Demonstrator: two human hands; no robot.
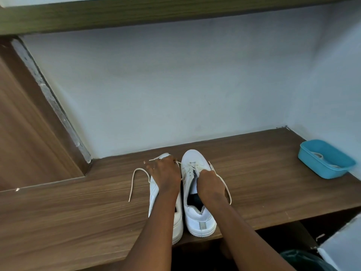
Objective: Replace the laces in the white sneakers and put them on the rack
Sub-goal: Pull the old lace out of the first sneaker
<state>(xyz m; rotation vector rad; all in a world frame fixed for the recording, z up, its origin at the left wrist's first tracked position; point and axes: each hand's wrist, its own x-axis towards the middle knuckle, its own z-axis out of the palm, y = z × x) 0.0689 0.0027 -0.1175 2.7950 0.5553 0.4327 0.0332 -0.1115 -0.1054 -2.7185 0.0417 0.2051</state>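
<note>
Two white sneakers sit side by side on the wooden shelf (78, 212), toes to the wall, heels at the front edge. The right sneaker (195, 158) has a cream lace (139, 169) through its front eyelets. The left sneaker (154, 190) is mostly hidden under the left forearm.

The left hand (165, 173) is over the left sneaker's toe, fingers curled round one stretch of lace. The loose end loops out onto the shelf to the left. The right hand (210, 184) is over the right sneaker's tongue, fingers closed on the other stretch. That end trails down the shoe's right side.

A pale grey wall (175, 85) is right behind the toes. A wood panel (23, 124) stands at left and an upper shelf board (136, 14) runs overhead.

A blue plastic tub (312, 166) sits well apart at the shelf's right end, near the corner. It holds something white, too blurred to name. Something dark green (304, 259) lies below at lower right, unclear.
</note>
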